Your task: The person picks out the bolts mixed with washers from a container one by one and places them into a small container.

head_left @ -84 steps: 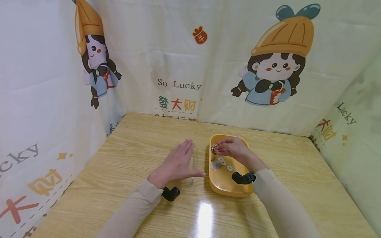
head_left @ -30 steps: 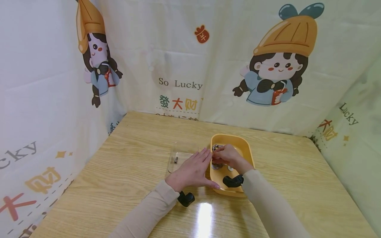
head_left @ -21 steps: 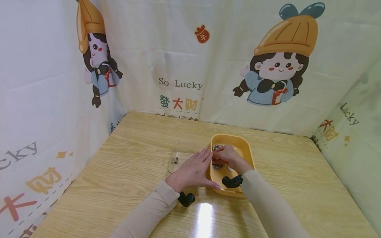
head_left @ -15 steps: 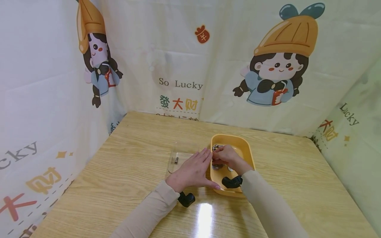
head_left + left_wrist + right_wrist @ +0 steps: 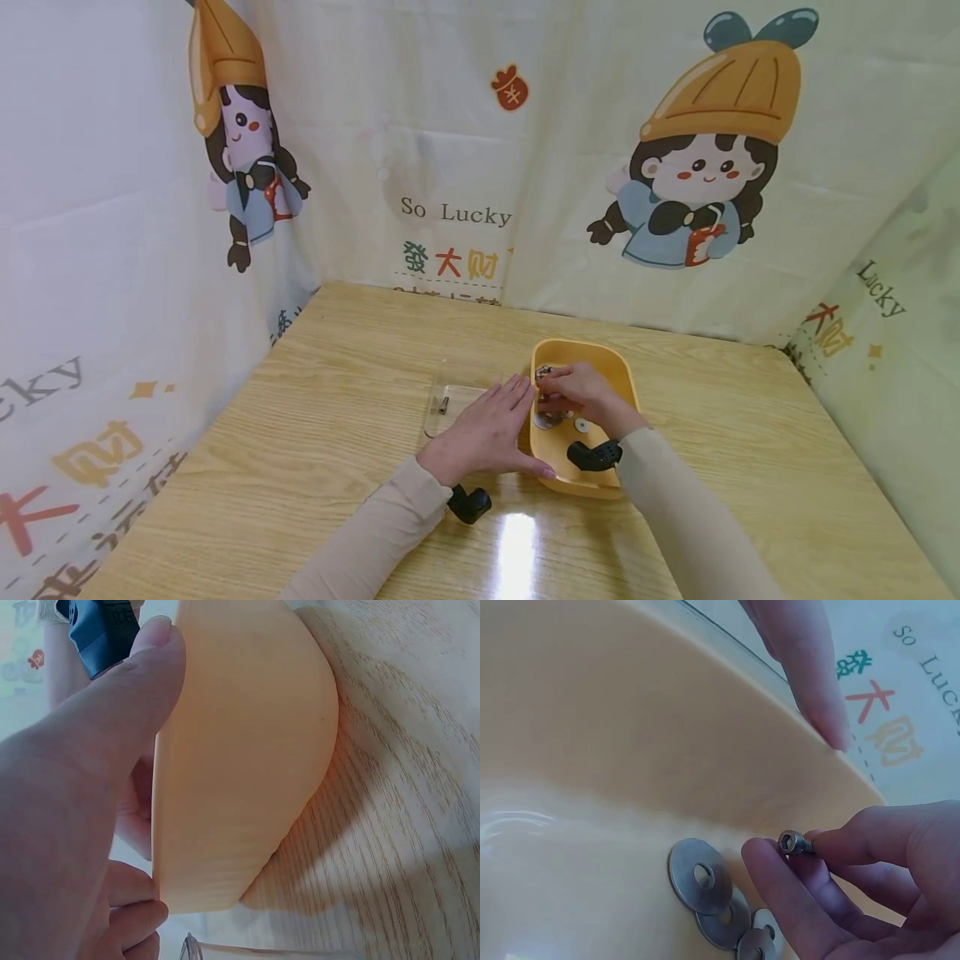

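Note:
My right hand [image 5: 588, 392] is inside the yellow tray [image 5: 553, 454]. In the right wrist view its thumb and a finger pinch a small socket-head screw [image 5: 789, 842], just above several metal washers [image 5: 702, 876] on the tray floor. The left hand [image 5: 480, 433] reaches along the tray's near-left side, fingers extended. Its fingertips and thumb [image 5: 154, 656] touch the tray rim in the left wrist view. Behind it stands a clear plastic box [image 5: 431, 421], partly hidden by that hand, with another screw [image 5: 444, 405] lying inside.
More metal pieces [image 5: 543, 372] lie at the tray's far-left end, partly covered by the right hand. A single washer [image 5: 582, 426] lies nearer the tray's middle. Tray and box stand on a wooden table [image 5: 360, 350], with a printed curtain [image 5: 450, 125] behind it.
The left hand has moved right, from over the clear box to the tray rim, uncovering the screw in the box. In the last half second the right hand has risen slightly from the tray floor.

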`<state>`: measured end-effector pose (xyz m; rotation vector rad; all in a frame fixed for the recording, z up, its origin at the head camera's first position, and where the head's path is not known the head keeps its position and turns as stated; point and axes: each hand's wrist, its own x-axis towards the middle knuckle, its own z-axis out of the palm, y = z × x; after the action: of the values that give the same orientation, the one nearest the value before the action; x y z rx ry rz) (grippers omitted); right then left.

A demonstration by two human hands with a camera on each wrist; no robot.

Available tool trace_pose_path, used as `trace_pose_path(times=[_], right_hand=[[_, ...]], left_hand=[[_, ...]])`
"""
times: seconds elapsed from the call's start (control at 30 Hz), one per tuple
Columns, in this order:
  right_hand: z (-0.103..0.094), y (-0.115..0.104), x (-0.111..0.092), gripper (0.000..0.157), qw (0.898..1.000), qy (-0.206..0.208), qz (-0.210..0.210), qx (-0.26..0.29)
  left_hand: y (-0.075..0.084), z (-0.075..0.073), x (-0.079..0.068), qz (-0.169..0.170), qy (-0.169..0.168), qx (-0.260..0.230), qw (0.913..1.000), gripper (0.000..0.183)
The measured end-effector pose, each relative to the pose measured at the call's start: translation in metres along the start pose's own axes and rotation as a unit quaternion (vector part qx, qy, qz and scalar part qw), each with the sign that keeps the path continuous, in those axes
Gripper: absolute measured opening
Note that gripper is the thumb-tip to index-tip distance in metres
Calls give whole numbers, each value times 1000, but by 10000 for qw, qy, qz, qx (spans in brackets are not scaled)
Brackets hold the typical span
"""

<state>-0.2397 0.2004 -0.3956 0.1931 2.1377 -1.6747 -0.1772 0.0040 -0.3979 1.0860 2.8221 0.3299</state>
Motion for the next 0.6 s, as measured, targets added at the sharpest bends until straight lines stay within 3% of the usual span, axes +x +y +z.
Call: trace_pose_path(times=[0.2,0.6], right_hand=[[-5,-2,-3,33,9998,-71,52,152],[-10,0,-4,36,9991,-157,-266,286]], left_hand=[[0,0,1,2,-22,-19,10000,120],[0,-2,2,-127,-82,13,9999,121]])
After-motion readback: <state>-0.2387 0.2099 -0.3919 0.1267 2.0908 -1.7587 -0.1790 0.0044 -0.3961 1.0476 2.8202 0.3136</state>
